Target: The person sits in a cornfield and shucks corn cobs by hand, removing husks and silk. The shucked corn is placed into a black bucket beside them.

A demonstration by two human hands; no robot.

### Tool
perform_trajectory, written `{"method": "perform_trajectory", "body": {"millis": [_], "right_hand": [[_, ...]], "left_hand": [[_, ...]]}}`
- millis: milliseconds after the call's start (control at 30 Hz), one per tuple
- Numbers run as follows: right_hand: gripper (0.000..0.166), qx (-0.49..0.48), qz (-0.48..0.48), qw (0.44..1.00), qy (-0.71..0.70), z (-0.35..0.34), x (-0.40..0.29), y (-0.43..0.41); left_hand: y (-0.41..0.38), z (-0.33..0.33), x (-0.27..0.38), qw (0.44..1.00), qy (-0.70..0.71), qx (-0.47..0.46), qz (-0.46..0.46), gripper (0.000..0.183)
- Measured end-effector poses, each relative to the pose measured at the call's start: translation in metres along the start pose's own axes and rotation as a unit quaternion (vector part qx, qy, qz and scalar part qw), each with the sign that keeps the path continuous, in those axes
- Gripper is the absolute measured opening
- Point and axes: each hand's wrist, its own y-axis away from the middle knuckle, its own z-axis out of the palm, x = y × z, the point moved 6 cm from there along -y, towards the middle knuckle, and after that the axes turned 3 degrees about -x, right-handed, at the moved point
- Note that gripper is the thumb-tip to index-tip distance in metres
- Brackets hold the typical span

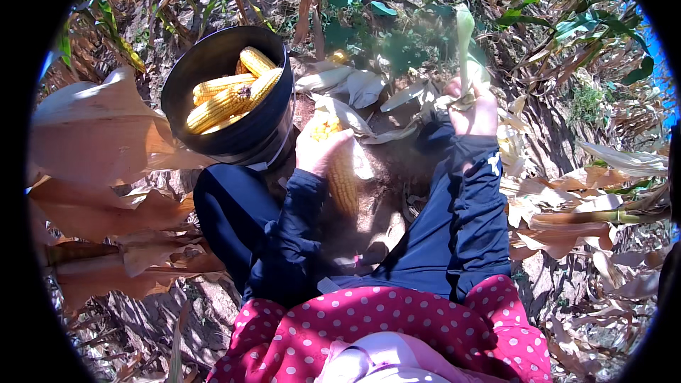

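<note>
My left hand (318, 150) is wrapped around a bare yellow ear of corn (342, 183), whose long end slants down between my knees. Farther right and forward, my right hand (475, 109) grips a pale green corn husk (465, 37) that sticks up from the fist with its stalk end on top. Just left of my left hand stands a black bucket (239, 141) with a wire handle, tilted a little. Several husked ears of corn (229, 97) lie inside it; how deep they are piled is hidden.
Dry husks (367, 86) are strewn on the soil ahead of me, with part of another yellow ear (338, 57) behind them. Large dried corn leaves (101, 133) lean in at the left. Green maize plants (580, 16) rise at the right, and a cut stalk (601, 217) lies there.
</note>
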Motion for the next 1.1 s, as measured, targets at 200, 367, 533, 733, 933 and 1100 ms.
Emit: {"method": "perform_trajectory", "body": {"millis": [200, 367, 533, 733, 933, 1100], "right_hand": [[0.084, 0.188, 0.040, 0.977, -0.091, -0.095, -0.070, -0.041], [0.065, -0.152, 0.164, 0.910, 0.350, 0.004, 0.071, 0.056], [0.066, -0.324, 0.154, 0.731, 0.580, 0.026, 0.161, 0.090], [0.041, -0.301, 0.157, 0.843, 0.416, 0.012, 0.165, 0.081], [0.063, -0.196, 0.086, 0.814, 0.539, 0.015, 0.136, 0.072], [0.057, -0.177, 0.154, 0.861, 0.451, 0.019, 0.130, 0.072]], "left_hand": [[-0.005, -0.013, 0.003, 0.990, 0.129, 0.059, -0.008, 0.037], [-0.011, -0.018, -0.008, 0.980, 0.175, 0.092, -0.020, 0.035], [-0.008, -0.023, -0.007, 0.972, 0.221, 0.060, -0.049, 0.032], [-0.007, 0.002, -0.010, 0.984, 0.174, -0.025, -0.003, 0.037], [0.007, 0.016, -0.002, 0.964, -0.257, 0.023, 0.064, 0.049], [0.021, 0.021, 0.026, 0.907, -0.416, 0.040, 0.049, 0.033]]}}
